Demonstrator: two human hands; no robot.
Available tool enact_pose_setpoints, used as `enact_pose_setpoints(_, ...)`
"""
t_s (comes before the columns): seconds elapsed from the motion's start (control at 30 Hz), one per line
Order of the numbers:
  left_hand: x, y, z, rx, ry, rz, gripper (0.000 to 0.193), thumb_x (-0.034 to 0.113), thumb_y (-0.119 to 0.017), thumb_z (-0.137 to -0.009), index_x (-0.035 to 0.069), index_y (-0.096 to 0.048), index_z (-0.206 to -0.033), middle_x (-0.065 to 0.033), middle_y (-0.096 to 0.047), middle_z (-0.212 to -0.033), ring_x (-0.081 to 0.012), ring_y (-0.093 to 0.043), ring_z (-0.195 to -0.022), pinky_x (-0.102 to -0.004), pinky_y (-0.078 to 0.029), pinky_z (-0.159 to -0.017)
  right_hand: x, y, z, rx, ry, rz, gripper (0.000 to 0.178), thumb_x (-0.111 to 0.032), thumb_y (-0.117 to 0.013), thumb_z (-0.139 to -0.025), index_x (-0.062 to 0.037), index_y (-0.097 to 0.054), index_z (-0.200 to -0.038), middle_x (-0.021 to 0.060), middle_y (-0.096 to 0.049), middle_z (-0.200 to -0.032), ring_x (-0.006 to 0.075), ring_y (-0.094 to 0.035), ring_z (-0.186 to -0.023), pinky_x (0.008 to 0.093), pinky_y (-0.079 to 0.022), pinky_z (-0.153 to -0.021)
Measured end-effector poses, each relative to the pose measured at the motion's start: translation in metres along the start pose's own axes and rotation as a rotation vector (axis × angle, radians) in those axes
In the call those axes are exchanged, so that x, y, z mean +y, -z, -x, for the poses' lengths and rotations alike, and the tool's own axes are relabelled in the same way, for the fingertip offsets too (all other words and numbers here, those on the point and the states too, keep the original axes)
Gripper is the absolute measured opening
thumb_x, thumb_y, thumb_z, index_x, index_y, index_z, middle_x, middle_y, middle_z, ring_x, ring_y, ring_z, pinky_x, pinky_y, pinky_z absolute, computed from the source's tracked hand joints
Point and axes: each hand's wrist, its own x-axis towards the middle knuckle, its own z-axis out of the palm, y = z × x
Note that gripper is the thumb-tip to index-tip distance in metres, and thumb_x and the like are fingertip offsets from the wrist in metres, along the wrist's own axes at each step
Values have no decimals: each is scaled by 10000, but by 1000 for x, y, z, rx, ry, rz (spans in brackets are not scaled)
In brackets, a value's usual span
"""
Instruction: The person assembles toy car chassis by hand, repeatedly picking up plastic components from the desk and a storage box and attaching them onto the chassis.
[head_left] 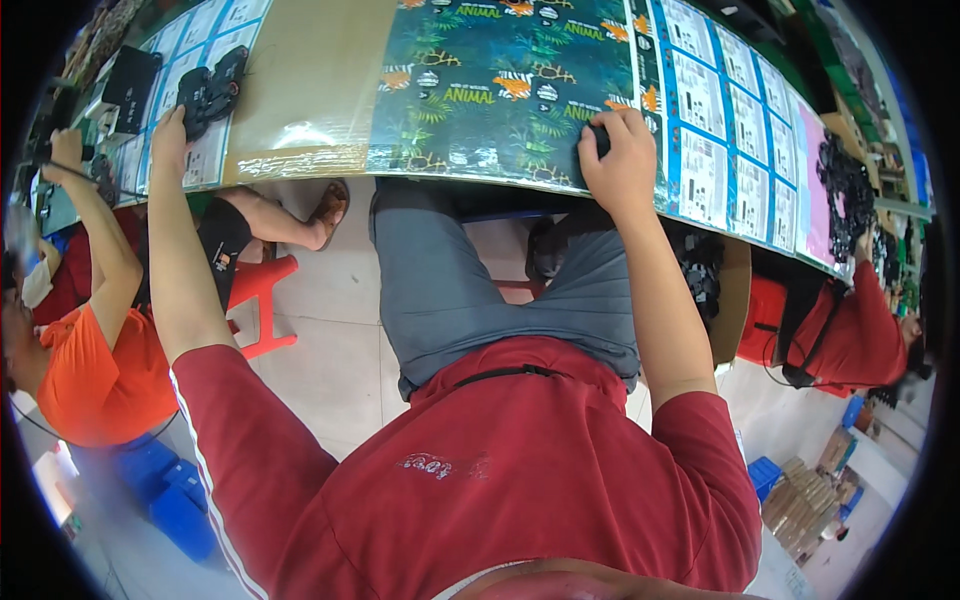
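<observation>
My left hand reaches to the left part of the worktable, its fingers closed at the near edge of a cluster of black plastic parts. The parts look like small moulded pieces lying close together; their exact kind is too small to tell. At the table's front edge, right of the middle, my right hand is curled round a dark rounded piece. Most of that piece hides behind the fingers. Under the right hand lies a dark green printed sheet with animal pictures.
Brown cardboard covers the table left of the green sheet. Blue-and-white printed sheets lie to the right, with a black pile beyond. Co-workers sit at both sides, one in an orange shirt. A red stool stands below.
</observation>
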Motion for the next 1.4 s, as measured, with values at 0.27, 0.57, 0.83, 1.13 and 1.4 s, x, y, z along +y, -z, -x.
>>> enact_pose_setpoints(0.27,60,-64,97,605,-936,-830,485,421,-601,-969,35,-666,-1255,-234,-677,-1140,-404,-613,-1089,-486,-464,-978,1,-4,-4,1,24,23,150,-138,-706,-817,-51,-664,-932,142,-613,-955,353,-628,-902,473,-481,-789)
enact_pose_setpoints(0.57,76,-199,182,-2,-930,-535,297,261,-622,-919,38,-677,-1108,-205,-658,-1022,-396,-647,-965,-475,-525,-838,13,-37,-58,-126,11,190,257,-299,-683,-876,-62,-590,-901,150,-599,-931,369,-615,-877,484,-479,-783)
enact_pose_setpoints(0.83,84,-205,189,-43,-922,-502,231,226,-607,-895,59,-673,-1041,-168,-664,-1019,-398,-652,-946,-490,-527,-825,73,-67,-158,21,-380,384,553,-532,-625,-882,-83,-659,-1203,189,-624,-1213,375,-642,-1124,466,-540,-916)
enact_pose_setpoints(1.13,84,-206,192,-44,-856,-523,215,235,-608,-890,72,-653,-1024,-157,-663,-1010,-393,-655,-938,-487,-526,-810,94,-61,-208,-6,-16,-530,621,-428,-669,-893,-136,-544,-1426,178,-509,-1454,383,-578,-1249,463,-495,-1022)
enact_pose_setpoints(1.4,75,-190,187,-1,-815,-577,245,266,-605,-882,75,-636,-1033,-152,-670,-1015,-387,-658,-944,-490,-524,-817,57,-82,-218,-113,-253,92,374,-330,-704,-890,-86,-690,-1173,176,-595,-1255,393,-599,-1163,467,-505,-954)
